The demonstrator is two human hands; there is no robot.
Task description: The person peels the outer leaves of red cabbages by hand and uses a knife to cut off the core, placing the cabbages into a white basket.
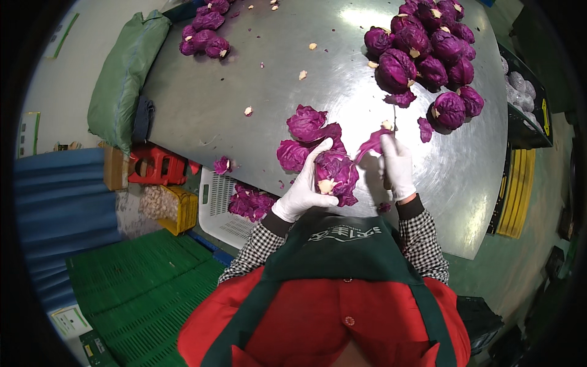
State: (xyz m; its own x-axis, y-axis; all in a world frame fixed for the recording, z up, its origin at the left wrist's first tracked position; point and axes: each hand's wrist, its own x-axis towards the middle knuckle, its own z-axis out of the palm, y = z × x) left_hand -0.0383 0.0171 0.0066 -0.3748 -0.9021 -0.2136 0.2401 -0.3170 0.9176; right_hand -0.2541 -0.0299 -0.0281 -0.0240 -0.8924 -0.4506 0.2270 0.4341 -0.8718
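Note:
My left hand (300, 188), in a white glove, grips a red cabbage head (337, 172) from its left side. The pale cut stem of that head faces me. In my gloved right hand (398, 167) is a knife (395, 118), its thin blade seen nearly edge-on and pointing away from me. By the blade are a loose purple leaf (372, 144) and a pale stem piece (387, 125); whether they touch it I cannot tell. Just beyond my left hand, several peeled outer leaves (306, 124) lie on the metal table (192, 96).
Red cabbages are piled at the far right (412, 41), with a smaller group (204, 34) at the far left. A white basket (213, 197) holding leaves stands below the table's left edge. A green sack (128, 73) leans there too. Stem scraps (302, 75) dot the tabletop.

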